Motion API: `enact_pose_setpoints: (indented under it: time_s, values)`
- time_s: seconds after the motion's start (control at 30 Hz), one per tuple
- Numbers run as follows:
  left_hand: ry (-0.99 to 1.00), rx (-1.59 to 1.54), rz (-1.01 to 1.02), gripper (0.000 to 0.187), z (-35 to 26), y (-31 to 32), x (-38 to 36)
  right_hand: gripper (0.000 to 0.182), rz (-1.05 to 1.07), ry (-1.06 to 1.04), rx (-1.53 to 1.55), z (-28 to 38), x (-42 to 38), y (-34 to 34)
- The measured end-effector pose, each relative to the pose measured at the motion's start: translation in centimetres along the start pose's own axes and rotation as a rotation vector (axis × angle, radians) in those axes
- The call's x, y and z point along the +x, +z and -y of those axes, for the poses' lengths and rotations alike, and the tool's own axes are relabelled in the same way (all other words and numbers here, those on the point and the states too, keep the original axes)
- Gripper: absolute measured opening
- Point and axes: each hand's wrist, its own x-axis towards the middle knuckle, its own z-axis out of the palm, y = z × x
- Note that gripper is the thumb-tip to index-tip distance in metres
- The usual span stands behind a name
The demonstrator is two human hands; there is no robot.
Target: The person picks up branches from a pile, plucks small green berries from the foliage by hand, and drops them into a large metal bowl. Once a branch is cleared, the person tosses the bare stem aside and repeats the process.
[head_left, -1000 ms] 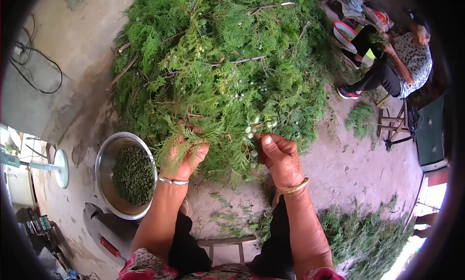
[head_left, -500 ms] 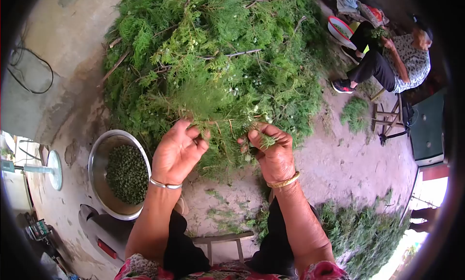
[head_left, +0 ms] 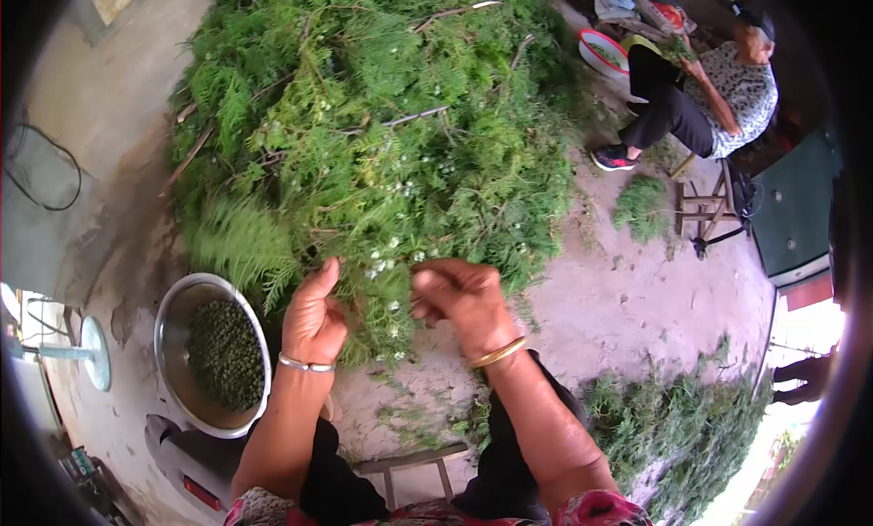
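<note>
My left hand (head_left: pixel 314 321), with a silver bangle at the wrist, is closed around the stem of a leafy green cypress sprig (head_left: pixel 241 240). The sprig sticks out to the left and is smeared by motion. To the right, my right hand (head_left: pixel 464 300), wearing a gold bangle, has its fingers pinched together; what is in them, if anything, is hidden. Between the hands and just beyond them are pale green cones (head_left: pixel 380 264) on foliage. A large pile of cut cypress branches (head_left: pixel 364 117) lies in front of both hands.
At left stands a metal bowl (head_left: pixel 264 362) holding many small green cones (head_left: pixel 223 353). A person (head_left: pixel 727 90) sits at upper right beside a red-rimmed basin (head_left: pixel 604 53). More cut greenery (head_left: pixel 673 435) lies at lower right. A wooden stool (head_left: pixel 709 208) and a fan (head_left: pixel 95 353) also stand here.
My left hand has turned, and the sprig has swung to the left. The right hand has drawn in and closed; the green tips at its fingers no longer show. The view has shifted slightly.
</note>
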Motion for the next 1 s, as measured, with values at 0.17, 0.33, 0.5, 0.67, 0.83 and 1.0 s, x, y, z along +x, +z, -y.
enact_pose_setpoints:
  time_s: [0.17,0.33,0.5,0.67,0.83,1.0]
  values:
    - [0.028,-0.02,0.027,0.019,-0.5,0.4,-0.4,0.022,-0.358,-0.21,-0.272,-1.8,2.0,-2.7]
    - [0.015,-0.043,0.084,0.019,-0.5,-0.1,-0.4,0.027,-0.324,-0.23,-0.137,0.5,0.8,-1.9]
    - [-0.035,-0.037,0.118,0.021,-0.1,0.3,-0.2,0.04,-0.163,-0.448,-0.6,0.3,0.1,-0.6]
    - [-0.047,-0.029,0.11,0.021,0.2,0.3,-0.8,0.028,-0.163,-0.371,-0.531,-1.3,0.3,-0.4]
    - [-0.006,0.018,0.011,0.018,0.2,0.6,-0.9,0.015,-0.283,-0.635,-0.668,-1.7,0.7,-0.2]
    - [-0.044,0.06,-0.036,0.017,0.1,0.0,-1.1,0.011,-0.277,-0.528,-0.575,-1.6,0.7,-0.3]
